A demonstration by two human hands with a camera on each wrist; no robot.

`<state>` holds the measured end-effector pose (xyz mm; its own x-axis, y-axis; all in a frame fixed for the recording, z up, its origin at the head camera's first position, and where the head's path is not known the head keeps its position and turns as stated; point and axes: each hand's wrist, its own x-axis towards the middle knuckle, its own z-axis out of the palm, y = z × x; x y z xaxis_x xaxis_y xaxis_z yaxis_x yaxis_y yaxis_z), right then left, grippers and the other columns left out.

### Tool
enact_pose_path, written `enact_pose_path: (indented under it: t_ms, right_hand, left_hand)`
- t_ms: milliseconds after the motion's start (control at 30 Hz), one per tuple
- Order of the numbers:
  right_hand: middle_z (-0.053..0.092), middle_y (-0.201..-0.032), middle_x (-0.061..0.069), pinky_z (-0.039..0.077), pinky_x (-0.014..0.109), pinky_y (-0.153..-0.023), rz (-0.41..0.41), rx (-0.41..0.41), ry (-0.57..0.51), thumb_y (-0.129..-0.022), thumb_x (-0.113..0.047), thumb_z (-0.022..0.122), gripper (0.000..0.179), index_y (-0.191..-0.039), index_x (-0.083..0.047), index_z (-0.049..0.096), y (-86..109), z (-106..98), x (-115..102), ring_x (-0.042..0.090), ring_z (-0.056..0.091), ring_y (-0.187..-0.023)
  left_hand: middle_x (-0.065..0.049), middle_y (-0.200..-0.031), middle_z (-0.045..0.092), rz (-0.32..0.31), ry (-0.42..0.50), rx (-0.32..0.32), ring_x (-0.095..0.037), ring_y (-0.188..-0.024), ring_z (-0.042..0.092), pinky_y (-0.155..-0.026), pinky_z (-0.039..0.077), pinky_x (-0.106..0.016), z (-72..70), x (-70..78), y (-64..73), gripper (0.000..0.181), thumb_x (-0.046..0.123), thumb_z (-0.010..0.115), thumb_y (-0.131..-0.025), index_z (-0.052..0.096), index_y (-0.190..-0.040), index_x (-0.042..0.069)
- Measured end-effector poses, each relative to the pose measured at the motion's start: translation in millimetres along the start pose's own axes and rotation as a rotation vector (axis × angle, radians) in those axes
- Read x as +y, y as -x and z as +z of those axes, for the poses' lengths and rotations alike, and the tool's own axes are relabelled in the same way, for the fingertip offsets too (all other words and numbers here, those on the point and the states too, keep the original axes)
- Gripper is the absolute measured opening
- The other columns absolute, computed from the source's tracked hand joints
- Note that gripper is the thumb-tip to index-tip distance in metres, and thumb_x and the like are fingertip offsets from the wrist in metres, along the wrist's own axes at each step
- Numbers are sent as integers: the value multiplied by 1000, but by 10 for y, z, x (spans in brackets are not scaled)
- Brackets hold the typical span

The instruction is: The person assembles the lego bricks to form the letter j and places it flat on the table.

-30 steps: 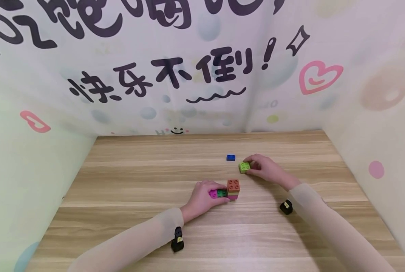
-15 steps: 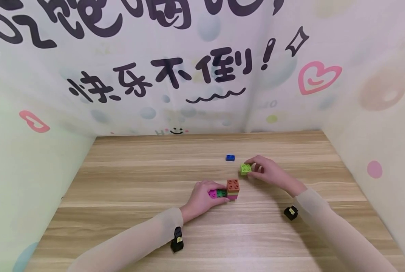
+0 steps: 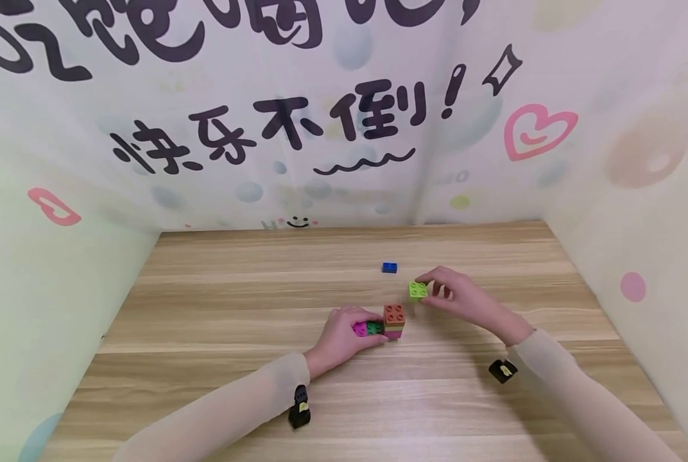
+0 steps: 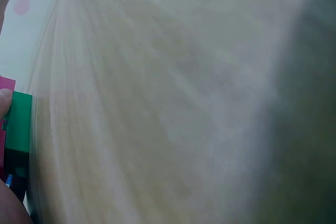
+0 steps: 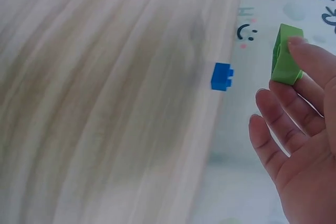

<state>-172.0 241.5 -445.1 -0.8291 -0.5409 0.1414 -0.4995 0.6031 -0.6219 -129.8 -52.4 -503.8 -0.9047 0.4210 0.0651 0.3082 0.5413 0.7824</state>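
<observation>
My left hand (image 3: 344, 333) grips a toy building-brick assembly low on the table, thumb and fingers on either side. Its lower part shows a magenta brick (image 3: 360, 329) and a green brick (image 3: 374, 328); at its right end rises a stack with an orange brick (image 3: 394, 314) on top. In the left wrist view the green brick (image 4: 20, 129) shows at the left edge. A lime-green brick (image 3: 417, 291) is pinched between thumb and fingers of my right hand (image 3: 465, 298), beyond and right of the stack. The right wrist view shows this lime-green brick (image 5: 287, 59) raised, its hollow underside partly visible.
A small blue brick (image 3: 389, 267) lies on the wooden table (image 3: 251, 276) farther back, left of the right hand. Printed cloth walls (image 3: 344, 199) enclose the table at the back and sides. Black devices (image 3: 300, 407) are strapped at both wrists.
My right hand, with the lime-green brick, has drawn slightly nearer and risen from the table. My left hand and the assembly stay put.
</observation>
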Motion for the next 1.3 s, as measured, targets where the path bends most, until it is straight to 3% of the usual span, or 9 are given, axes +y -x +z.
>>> enact_pose_path:
  t_ms: [400, 900, 1067, 1300]
  right_hand:
    - [67, -110, -5, 53, 27, -73, -58, 2, 33, -93, -14, 80, 37, -128, -10, 68, 57, -85, -318, 10, 59, -90]
    - [67, -113, -6, 56, 33, -74, -137, 5, 48, -94, -16, 80, 36, -127, -13, 69, 66, -95, -496, 10, 60, -93]
    - [68, -114, -6, 56, 33, -75, -188, -1, 40, -92, -13, 81, 37, -127, -12, 69, 54, -60, -519, 16, 62, -93]
    - [67, -114, -5, 56, 35, -75, -175, -18, 23, -92, -13, 81, 37, -127, -12, 68, 39, -21, -566, 25, 63, -93]
  left_hand:
    - [5, -117, 76, -1, 9, -8, -17, -112, 60, -97, 37, -42, -4, -6, -9, 40, 40, 86, -87, 79, -121, 20]
    - [5, -116, 75, 4, 1, -11, -16, -111, 60, -97, 37, -42, 5, -18, -16, 39, 39, 86, -86, 79, -120, 20]
    - [5, -116, 76, 5, -10, -8, -16, -111, 60, -96, 37, -41, 5, -7, -13, 39, 38, 87, -86, 79, -119, 20]
    - [5, -114, 76, 23, -20, 8, -16, -108, 61, -94, 37, -40, 11, -17, -15, 39, 37, 88, -85, 79, -119, 20]
